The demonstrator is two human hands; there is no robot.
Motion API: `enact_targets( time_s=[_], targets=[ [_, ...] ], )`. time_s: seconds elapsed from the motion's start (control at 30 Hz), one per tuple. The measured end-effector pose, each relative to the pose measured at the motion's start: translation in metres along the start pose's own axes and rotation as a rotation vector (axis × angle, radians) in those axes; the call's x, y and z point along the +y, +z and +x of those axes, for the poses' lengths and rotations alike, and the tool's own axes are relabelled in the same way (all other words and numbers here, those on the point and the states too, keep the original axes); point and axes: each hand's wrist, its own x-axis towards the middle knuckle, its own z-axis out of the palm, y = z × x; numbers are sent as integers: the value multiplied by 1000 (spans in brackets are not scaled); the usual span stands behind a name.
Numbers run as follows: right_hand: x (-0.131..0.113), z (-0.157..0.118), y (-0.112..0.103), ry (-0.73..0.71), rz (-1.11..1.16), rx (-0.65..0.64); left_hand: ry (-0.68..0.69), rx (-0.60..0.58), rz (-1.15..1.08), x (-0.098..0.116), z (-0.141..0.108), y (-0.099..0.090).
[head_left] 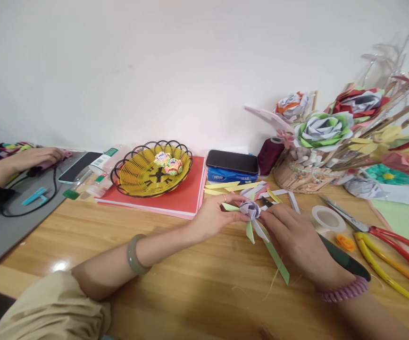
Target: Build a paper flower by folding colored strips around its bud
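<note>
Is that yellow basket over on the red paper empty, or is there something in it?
Not empty: the yellow basket has two small folded flowers lying inside it.

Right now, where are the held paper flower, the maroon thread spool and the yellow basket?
Paper flower (250,209), head view: lilac petals.
Thread spool (270,155), head view: wound thread.
Yellow basket (135,171), head view: woven inside.

Illegible white lettering (220,178) on blue packet (233,177)

One held flower (250,209), two flowers (173,166) in one basket (133,175), two phones (232,161) — perhaps three large roses (323,130).
</note>
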Motion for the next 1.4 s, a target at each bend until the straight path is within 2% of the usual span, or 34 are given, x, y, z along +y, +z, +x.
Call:
enact_targets(
  time_s=[0.13, 0.27, 0.43, 0.7, 0.93, 1.17, 1.3, 1.4],
  targets=[
    [-2, 2, -1, 2, 59, 33, -49, -39, 78, 1, 1, -4],
    [-5, 3, 2, 11, 60, 51, -30, -75, 103, 0, 1, -5],
    [-7, -1, 8, 94, 104, -69, -13, -79, 145, -2, 0, -4],
    [-10, -7, 10, 161, 65, -71, -5, -104, 134, -1, -5, -1],
    [-11, -8, 9, 61, -33, 21, 21, -128, 158, -2, -7, -2],
    [-9, -9, 10, 97, -100, 84, 109, -162, 180, 0, -9, -1],
    [-8, -5, 9, 126, -67, 108, 77, -165, 175, 1, -9, -1],
    [-4, -3, 6, 133, -37, 85, 7, -194, 260, 8, -6, -9]
  ],
)
